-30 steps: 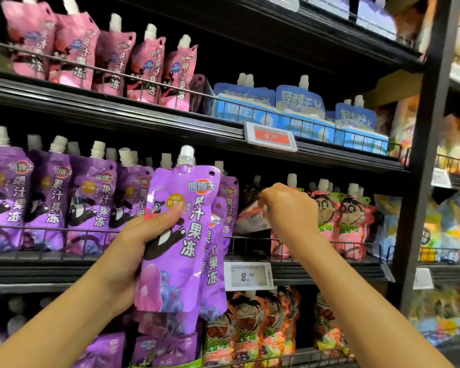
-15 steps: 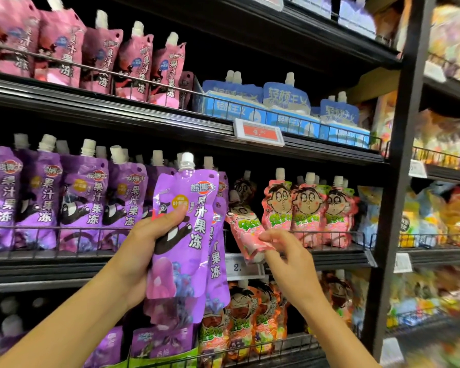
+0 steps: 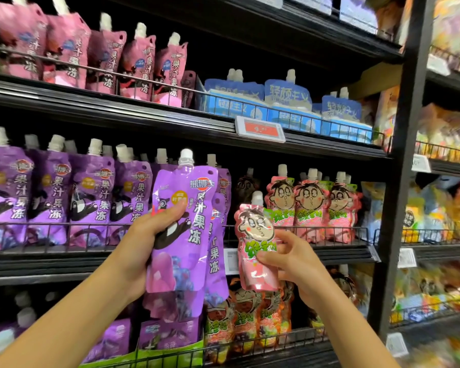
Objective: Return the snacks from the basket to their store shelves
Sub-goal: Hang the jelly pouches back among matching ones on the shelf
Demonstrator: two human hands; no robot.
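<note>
My left hand [image 3: 141, 248] grips purple jelly pouches [image 3: 186, 229], two or more stacked, upright in front of the middle shelf. My right hand [image 3: 295, 261] holds one pink cartoon-face jelly pouch [image 3: 255, 243] by its lower half, upright, just in front of the shelf rail [image 3: 329, 229]. Behind it, a row of matching pink cartoon pouches [image 3: 311, 205] stands on the middle shelf. A row of matching purple pouches [image 3: 64, 192] fills the left of that shelf. No basket is in view.
Dark pink pouches [image 3: 91, 54] and blue pouches [image 3: 284, 102] sit on the shelf above. Price tags [image 3: 259, 128] clip to the shelf edges. A black upright post [image 3: 401, 181] divides this bay from bagged snacks on the right. More pouches stand on the lower shelf [image 3: 250, 320].
My right hand has drawn back and down from the middle shelf, bringing the pink pouch out and turning it upright. My left hand has kept its grip on the purple pouches.
</note>
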